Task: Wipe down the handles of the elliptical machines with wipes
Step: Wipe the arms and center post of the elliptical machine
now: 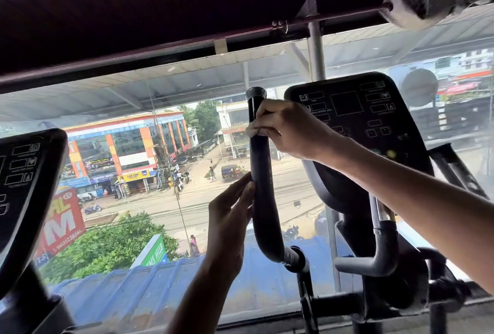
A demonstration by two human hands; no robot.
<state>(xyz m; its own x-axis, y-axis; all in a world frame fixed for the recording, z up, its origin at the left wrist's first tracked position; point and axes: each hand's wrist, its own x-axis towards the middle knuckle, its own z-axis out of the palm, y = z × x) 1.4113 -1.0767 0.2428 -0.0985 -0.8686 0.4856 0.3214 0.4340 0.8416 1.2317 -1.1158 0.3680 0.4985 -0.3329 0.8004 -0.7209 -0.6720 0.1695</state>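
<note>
The elliptical's black, curved left handle [263,173] rises in the middle of the view, with a round cap on top. My right hand [288,130] is wrapped around its upper part just below the cap. A small pale scrap, possibly a wipe [250,131], peeks out under the fingertips. My left hand [230,221] is lower down, fingers stretched out and lying against the handle's left side, not closed around it.
The machine's black console [358,119] stands right behind my right hand. Below it are a grey fixed grip [385,250] and the other moving handle [454,170] at the right. A second machine's console [24,173] is at the left edge. A large window faces a street.
</note>
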